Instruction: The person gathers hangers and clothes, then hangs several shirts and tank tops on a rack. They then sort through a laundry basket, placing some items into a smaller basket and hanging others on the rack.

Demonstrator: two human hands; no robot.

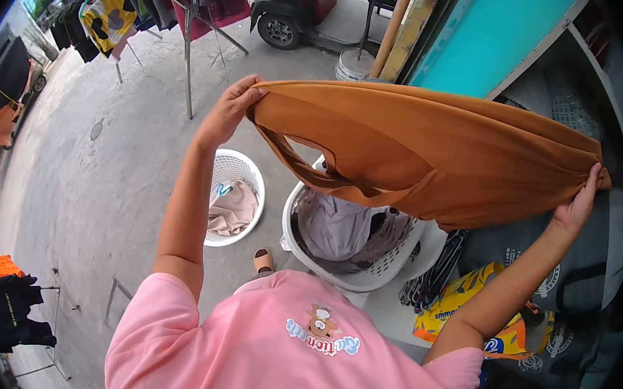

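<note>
A brown garment [377, 133] is stretched sideways in the air between my two hands. My left hand [236, 103] pinches its left end, beside a wide opening in the cloth. At the other end, my right hand [579, 204] is closed round the gathered fabric. Under the garment stands a white laundry basket [382, 280] with grey and dark clothes [334, 230] inside, partly covered by the brown cloth. To its left, a round white basket [247, 235] holds beige cloth [233, 209] and a light blue item.
Clothes hang on a metal rack [188, 55] at upper left, near a parked three-wheeled vehicle [288, 12]. Hangers [435, 270], a yellow bag [479, 286] and dark bags [579, 295] sit at right. Dark clothes [11, 312] hang at lower left.
</note>
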